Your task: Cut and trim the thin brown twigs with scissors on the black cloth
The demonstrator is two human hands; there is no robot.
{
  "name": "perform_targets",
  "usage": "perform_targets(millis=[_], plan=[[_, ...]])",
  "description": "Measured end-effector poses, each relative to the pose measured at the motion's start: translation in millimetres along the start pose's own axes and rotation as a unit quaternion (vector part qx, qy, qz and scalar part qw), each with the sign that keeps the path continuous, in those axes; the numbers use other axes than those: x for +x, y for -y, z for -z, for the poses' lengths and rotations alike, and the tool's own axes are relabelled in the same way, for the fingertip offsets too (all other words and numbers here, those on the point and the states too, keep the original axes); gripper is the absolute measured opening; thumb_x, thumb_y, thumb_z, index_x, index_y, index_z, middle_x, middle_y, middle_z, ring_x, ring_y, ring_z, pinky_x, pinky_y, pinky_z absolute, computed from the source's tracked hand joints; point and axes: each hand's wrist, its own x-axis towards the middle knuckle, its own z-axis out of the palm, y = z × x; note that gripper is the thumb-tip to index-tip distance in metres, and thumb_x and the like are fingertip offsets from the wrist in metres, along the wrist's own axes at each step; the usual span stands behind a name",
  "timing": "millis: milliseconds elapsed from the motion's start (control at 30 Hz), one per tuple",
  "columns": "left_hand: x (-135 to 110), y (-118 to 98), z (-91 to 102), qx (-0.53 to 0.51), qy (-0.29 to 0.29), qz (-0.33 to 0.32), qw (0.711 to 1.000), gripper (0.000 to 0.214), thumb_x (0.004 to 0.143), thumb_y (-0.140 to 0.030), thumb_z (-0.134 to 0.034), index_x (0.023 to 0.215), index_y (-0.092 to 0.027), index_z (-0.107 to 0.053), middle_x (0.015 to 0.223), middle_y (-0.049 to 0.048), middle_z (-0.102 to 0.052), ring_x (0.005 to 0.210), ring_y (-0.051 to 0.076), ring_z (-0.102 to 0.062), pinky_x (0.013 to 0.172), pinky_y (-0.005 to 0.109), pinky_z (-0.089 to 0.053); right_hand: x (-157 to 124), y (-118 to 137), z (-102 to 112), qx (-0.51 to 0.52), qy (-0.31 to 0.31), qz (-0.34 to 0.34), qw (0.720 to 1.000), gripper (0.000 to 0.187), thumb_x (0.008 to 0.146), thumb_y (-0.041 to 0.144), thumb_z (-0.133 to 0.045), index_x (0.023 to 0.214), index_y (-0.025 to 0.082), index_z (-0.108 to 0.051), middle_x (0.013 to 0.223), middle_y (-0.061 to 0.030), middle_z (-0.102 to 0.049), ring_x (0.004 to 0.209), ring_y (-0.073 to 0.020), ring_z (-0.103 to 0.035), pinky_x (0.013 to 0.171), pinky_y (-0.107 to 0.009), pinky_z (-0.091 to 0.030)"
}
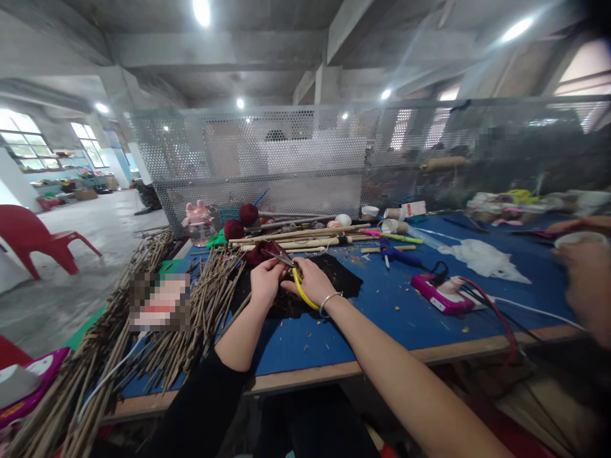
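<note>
My right hand [312,281] is wrapped around the yellow-handled scissors [301,289], their metal blades pointing up and left over the table. Close beside the blades, my left hand [266,280] is closed in a pinch; what sits between its fingertips is too small to make out. A thin stick [235,316] runs along below the left wrist, and I cannot tell whether that hand holds it. Both hands are above a black cloth [346,275] strewn with brown scraps. Dark red material [260,252] lies just behind the left hand.
Bundles of twigs [203,305] cover the table's left side. Red yarn balls [233,229], long sticks [305,238] and a pink bottle [199,222] stand behind. To the right are a blue glue gun [398,254], a purple power strip [442,296], cables and another person's hands [585,267].
</note>
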Motion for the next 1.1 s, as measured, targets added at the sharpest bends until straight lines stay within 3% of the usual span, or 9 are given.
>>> perform_targets(millis=[167, 333, 600, 833, 1100], plan=[[0.6, 1.0, 3.4, 0.077, 0.006, -0.034, 0.996, 0.028, 0.065, -0.024, -0.064, 0.089, -0.011, -0.071, 0.068, 0.0042, -0.068, 0.056, 0.011, -0.056, 0.054, 0.019, -0.041, -0.3, 1.0, -0.3, 0.024, -0.003, 0.006, 1.0, 0.046, 0.075, 0.047, -0.062, 0.11, 0.02, -0.05, 0.1, -0.0084, -0.06, 0.091, -0.0198, -0.057, 0.077, -0.029, -0.04], [-0.3, 3.2, 3.9, 0.099, 0.008, -0.067, 0.993, 0.028, 0.07, -0.032, -0.061, 0.085, -0.011, -0.071, 0.076, 0.0067, -0.07, 0.069, 0.014, -0.061, 0.064, 0.022, -0.046, 1.5, -1.9, -3.5, 0.063, -0.022, 0.0, 0.998, 0.042, 0.078, 0.047, -0.058, 0.109, 0.019, -0.05, 0.095, -0.0076, -0.062, 0.083, -0.0184, -0.058, 0.073, -0.028, -0.042], [-0.1, 4.0, 4.8, 0.152, 0.026, -0.076, 0.985, 0.023, 0.072, -0.03, -0.059, 0.083, -0.013, -0.07, 0.071, 0.0054, -0.069, 0.064, 0.014, -0.061, 0.062, 0.023, -0.046, 1.5, -4.2, -5.9, 0.053, -0.05, 0.025, 0.997, 0.052, 0.072, 0.049, -0.063, 0.111, 0.017, -0.049, 0.101, -0.0112, -0.06, 0.096, -0.0224, -0.056, 0.081, -0.032, -0.042], [-1.7, 1.2, 5.7, 0.173, 0.016, -0.1, 0.98, 0.027, 0.075, -0.034, -0.056, 0.083, -0.012, -0.07, 0.075, 0.0071, -0.07, 0.067, 0.016, -0.062, 0.065, 0.025, -0.045, -1.1, -2.2, -5.6, 0.094, -0.027, 0.002, 0.995, 0.037, 0.076, 0.047, -0.058, 0.101, 0.021, -0.054, 0.079, -0.0041, -0.064, 0.067, -0.0163, -0.059, 0.061, -0.023, -0.041], [1.0, 4.6, 6.7, 0.168, -0.009, -0.114, 0.979, 0.029, 0.075, -0.038, -0.057, 0.081, -0.013, -0.07, 0.07, 0.0055, -0.068, 0.065, 0.015, -0.06, 0.063, 0.023, -0.045, -1.4, -0.4, -4.0, 0.04, -0.012, -0.034, 0.999, 0.036, 0.079, 0.048, -0.055, 0.104, 0.022, -0.054, 0.077, -0.0043, -0.065, 0.07, -0.0188, -0.062, 0.06, -0.024, -0.038]])
